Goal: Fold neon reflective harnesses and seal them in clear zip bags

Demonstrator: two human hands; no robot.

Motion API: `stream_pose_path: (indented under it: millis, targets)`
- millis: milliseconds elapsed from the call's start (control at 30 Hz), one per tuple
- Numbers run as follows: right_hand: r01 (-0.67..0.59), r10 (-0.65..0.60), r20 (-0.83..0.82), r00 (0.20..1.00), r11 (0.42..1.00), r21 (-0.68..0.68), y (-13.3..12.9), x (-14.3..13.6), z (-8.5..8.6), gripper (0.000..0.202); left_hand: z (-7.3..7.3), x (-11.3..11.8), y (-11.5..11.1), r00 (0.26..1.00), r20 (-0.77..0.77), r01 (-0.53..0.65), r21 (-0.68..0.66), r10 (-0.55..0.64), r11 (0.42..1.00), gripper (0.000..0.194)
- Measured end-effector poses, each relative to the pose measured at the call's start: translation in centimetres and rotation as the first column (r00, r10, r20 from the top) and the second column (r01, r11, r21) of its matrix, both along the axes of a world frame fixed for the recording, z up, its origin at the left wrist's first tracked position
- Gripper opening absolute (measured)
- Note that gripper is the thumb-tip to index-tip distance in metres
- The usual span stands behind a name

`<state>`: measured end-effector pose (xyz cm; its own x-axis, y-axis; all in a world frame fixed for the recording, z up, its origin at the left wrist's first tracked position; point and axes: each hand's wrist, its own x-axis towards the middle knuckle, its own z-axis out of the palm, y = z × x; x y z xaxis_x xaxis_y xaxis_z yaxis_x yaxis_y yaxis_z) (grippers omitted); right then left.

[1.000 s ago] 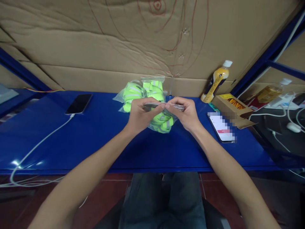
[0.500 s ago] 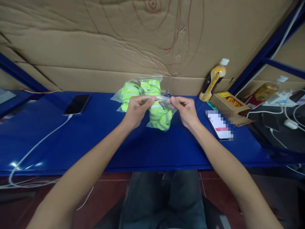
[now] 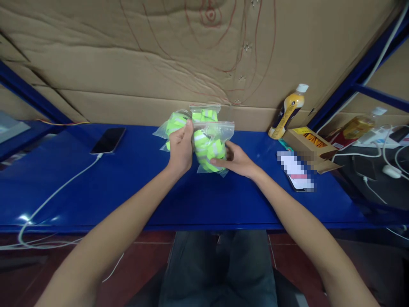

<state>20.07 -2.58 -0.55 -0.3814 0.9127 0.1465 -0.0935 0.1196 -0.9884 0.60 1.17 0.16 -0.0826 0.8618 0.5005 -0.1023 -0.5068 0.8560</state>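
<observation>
Between my hands is a clear zip bag (image 3: 209, 147) packed with folded neon-yellow straps that carry grey reflective bands. My left hand (image 3: 181, 147) grips the bag's left upper side, thumb pointing up. From the right, my right hand (image 3: 234, 160) holds its lower right side, thumb across the front and fingers behind. Two similar bags lie just beyond on the blue table: a left bag (image 3: 174, 121), partly hidden by my left hand, and a back bag (image 3: 204, 111), partly covered by the held one.
A phone (image 3: 108, 140) with a white cable lies on the left of the blue table (image 3: 128, 192). To the right are a yellow bottle (image 3: 287, 111), an open cardboard box (image 3: 309, 143) and a lit phone (image 3: 295, 170). A cardboard wall (image 3: 128, 64) rises behind.
My hands have left the bag's top seal. The left now grips its left side, and the right has dropped to its lower right side. The view has shifted slightly.
</observation>
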Motion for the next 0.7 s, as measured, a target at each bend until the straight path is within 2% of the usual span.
stream_pose_path:
  millis: [33,100,167,200,267,333,367,433,467,533,600,700]
  targets:
    - [0.023,-0.024,-0.02,1.0,1.0,-0.013,0.1,0.0,0.1,0.074,0.0,-0.1,0.0,0.999,0.027,-0.025,0.008,0.025,1.0,0.07]
    - [0.179,-0.18,-0.093,0.979,0.984,-0.02,0.6,0.7,0.4,0.072,0.2,-0.5,-0.1,0.996,0.001,-0.085,0.076,0.086,0.993,0.068]
    - [0.393,-0.387,-0.176,0.905,0.92,-0.006,1.6,2.3,0.6,0.067,0.4,-1.2,-0.1,0.973,-0.17,-0.123,0.19,0.156,0.974,0.07]
    - [0.49,-0.48,-0.192,0.856,0.871,0.009,2.2,3.4,0.6,0.066,0.4,-1.6,0.0,0.935,-0.288,-0.132,0.256,0.206,0.958,0.072]
    - [0.597,-0.592,-0.086,0.801,0.801,0.048,3.5,5.8,0.2,0.066,0.0,-2.3,0.4,0.794,-0.519,-0.137,0.357,0.318,0.924,0.074]
    - [0.648,-0.67,0.213,0.711,0.742,0.174,4.3,8.0,-0.3,0.07,-0.6,-2.9,0.9,0.621,-0.676,-0.148,0.395,0.396,0.907,0.074]
    - [0.631,-0.686,0.393,0.612,0.724,0.28,4.5,8.8,-0.5,0.072,-1.0,-3.2,1.2,0.551,-0.726,-0.16,0.392,0.412,0.906,0.074]
    - [0.599,-0.753,0.556,0.353,0.638,0.483,4.5,9.5,-0.7,0.076,-1.7,-3.7,1.7,0.471,-0.793,-0.169,0.35,0.387,0.922,0.078]
    - [0.562,-0.782,0.57,0.253,0.598,0.571,4.3,9.5,-0.7,0.079,-1.8,-4.0,1.9,0.455,-0.813,-0.168,0.324,0.365,0.931,0.082]
    - [0.457,-0.823,0.548,0.15,0.549,0.699,3.7,8.7,-0.5,0.084,-1.7,-4.3,2.0,0.429,-0.828,-0.175,0.316,0.361,0.932,0.09]
    - [0.304,-0.808,0.579,0.111,0.582,0.754,3.1,7.5,-0.5,0.087,-1.2,-4.6,2.0,0.373,-0.83,-0.181,0.374,0.415,0.91,0.089]
    - [0.067,-0.696,0.717,0.039,0.718,0.693,2.7,5.9,-1.0,0.081,-0.7,-4.6,1.8,0.237,-0.857,-0.154,0.431,0.457,0.889,0.082]
